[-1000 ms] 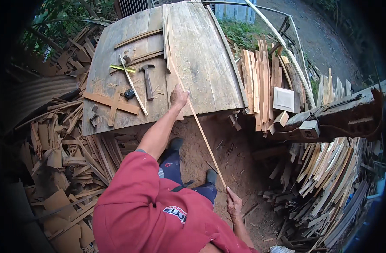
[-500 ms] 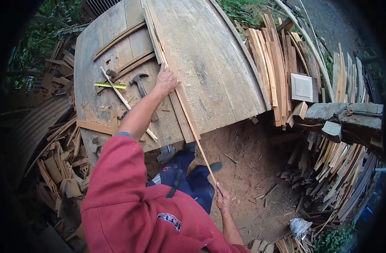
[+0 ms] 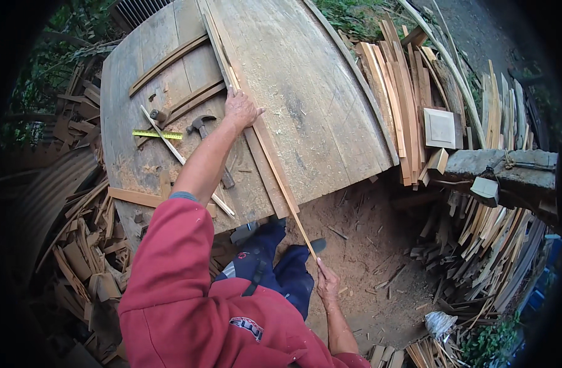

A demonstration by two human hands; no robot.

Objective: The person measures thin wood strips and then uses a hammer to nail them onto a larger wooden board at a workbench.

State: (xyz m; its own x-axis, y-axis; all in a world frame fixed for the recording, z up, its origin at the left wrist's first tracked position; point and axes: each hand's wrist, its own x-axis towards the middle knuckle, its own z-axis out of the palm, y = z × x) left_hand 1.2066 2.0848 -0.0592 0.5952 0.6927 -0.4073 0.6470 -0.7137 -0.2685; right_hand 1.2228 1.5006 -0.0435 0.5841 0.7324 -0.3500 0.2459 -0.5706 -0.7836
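Note:
A long thin wooden strip (image 3: pixel 302 230) runs along a flat board on the workbench (image 3: pixel 330 116) and sticks out past its near edge. My left hand (image 3: pixel 241 110) lies over the strip on the bench, fingers closed around it and thumb out to the right. Off the near edge, my right hand (image 3: pixel 328 281) pinches the strip's near end. Beside my left forearm lies a claw hammer (image 3: pixel 202 127), its handle partly hidden by the arm. Left of it are a yellow ruler (image 3: pixel 158 134) and a pale thin stick (image 3: pixel 173 150).
Other wooden strips (image 3: pixel 170 63) lie on the bench's left part, among sawdust and shavings. Upright planks (image 3: pixel 388 104) and a concrete beam (image 3: pixel 502 168) stand to the right. Scrap wood (image 3: pixel 84 257) is heaped at left. Bare ground (image 3: pixel 367 245) with wood bits lies below.
The strip has slid a little farther up the bench, with less of it past the near edge. Both hands have moved slightly forward with it. The view has shifted slightly.

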